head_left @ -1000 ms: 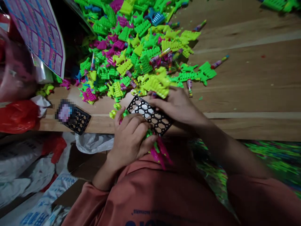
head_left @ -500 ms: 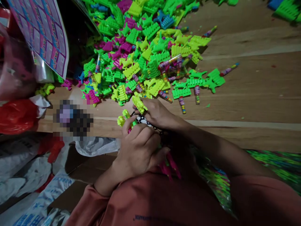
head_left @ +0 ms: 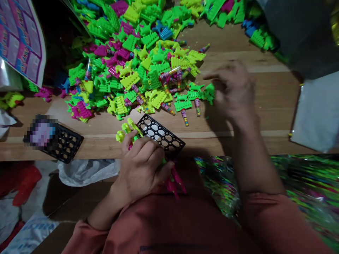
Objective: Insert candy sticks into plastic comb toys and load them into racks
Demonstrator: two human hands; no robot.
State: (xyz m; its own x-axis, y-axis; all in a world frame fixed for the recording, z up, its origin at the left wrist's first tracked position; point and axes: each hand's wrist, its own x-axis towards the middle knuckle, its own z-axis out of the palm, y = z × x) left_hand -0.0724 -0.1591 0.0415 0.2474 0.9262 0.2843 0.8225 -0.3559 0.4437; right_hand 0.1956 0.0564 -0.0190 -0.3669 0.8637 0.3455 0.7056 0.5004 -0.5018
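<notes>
My left hand (head_left: 144, 160) is closed around a bunch of plastic animal toys; yellow ones (head_left: 122, 134) stick out past the fingers and pink ones (head_left: 174, 183) below the thumb. Beside and partly under this hand, at the table's near edge, lies a black plastic grid tray (head_left: 173, 139). My right hand (head_left: 235, 91), blurred, reaches over the table with its index finger stretched out and fingers apart. Just left of it is a green toy (head_left: 209, 93), partly covered by the hand. Green toys with candy tubes (head_left: 183, 105) lie close by.
A large heap of green, yellow and pink toys (head_left: 127, 60) spreads across the table (head_left: 272, 106). Another black grid tray (head_left: 71, 141), partly pixelated, lies at left. A printed label sheet (head_left: 23, 38) hangs at upper left. A pale flat pack (head_left: 317, 113) stands right; shiny plastic bags (head_left: 312, 190) lie below.
My right hand has left the tray and moved right to the green toy; the yellow toy it held is out of it. My left hand still grips its toys. The view has shifted right.
</notes>
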